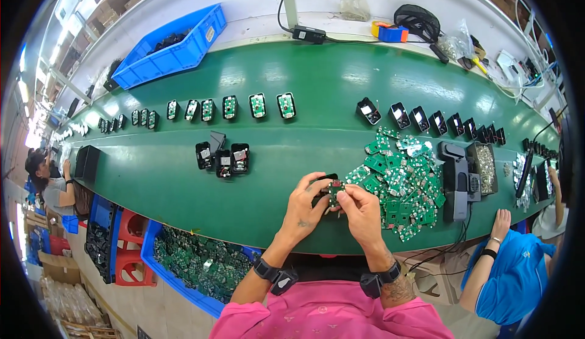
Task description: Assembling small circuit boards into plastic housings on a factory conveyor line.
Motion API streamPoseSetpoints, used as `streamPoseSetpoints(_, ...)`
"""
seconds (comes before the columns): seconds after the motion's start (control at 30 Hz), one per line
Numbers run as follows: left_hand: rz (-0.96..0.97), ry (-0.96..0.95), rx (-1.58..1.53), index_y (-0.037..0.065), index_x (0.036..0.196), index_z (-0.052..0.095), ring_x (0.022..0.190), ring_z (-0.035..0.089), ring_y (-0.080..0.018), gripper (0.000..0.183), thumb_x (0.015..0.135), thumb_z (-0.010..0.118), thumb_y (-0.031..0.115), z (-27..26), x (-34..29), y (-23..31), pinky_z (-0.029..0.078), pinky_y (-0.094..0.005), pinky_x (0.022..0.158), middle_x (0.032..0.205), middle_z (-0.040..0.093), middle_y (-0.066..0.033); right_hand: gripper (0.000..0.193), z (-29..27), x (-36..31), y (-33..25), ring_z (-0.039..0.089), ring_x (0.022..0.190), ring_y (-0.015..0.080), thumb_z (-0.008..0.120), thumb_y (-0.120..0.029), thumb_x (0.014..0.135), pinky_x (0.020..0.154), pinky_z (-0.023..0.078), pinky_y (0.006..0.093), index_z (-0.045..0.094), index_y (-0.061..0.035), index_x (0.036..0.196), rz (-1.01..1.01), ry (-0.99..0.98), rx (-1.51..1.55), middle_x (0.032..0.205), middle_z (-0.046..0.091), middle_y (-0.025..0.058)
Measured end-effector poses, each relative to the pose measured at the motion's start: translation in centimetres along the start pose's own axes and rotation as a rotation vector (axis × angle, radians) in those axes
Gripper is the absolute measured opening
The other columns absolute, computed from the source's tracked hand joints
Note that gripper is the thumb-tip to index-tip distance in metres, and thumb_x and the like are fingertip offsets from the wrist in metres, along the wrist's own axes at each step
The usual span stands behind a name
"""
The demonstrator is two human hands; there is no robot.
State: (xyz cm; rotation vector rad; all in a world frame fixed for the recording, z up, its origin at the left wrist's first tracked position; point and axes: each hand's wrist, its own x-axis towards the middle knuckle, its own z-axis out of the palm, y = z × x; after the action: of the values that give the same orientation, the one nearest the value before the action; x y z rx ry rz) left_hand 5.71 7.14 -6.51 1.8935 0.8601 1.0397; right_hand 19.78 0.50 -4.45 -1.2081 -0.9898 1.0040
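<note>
My left hand (303,208) is closed around a small black plastic case (328,177), mostly hidden by the fingers. In front of the case, my right hand (364,214) pinches a small green circuit board (335,188) between thumb and fingers. The board touches or nearly touches the case; which one I cannot tell. Just right of my hands spreads a heap of loose green circuit boards (399,180). Farther left on the bench stands a small cluster of open black cases (223,163) with parts inside.
Behind runs a row of cases fitted with boards (257,105), and another of open cases (420,120). A grey-black device (454,180) stands beside the heap. Blue bins (177,52) (183,290) sit at back left and below the bench. Other people work at both sides.
</note>
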Motion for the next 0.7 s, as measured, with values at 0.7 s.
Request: streamPoseSetpoints(0.7,-0.193,-0.017,-0.444,0.000,0.105,0.067,0.094,0.062,-0.0123,0.016,0.100,0.056,0.010,0.6,-3.4,1.0,0.051,-0.0261,0.078,0.120,0.061,-0.0074,0.029,-2.2,-2.1,-1.8,0.061,0.054,0.0117,0.064,-0.005,0.095,0.045,0.048,0.0234,0.059,0.0067,0.121,0.238,0.020,0.432,0.082,0.065,0.0080)
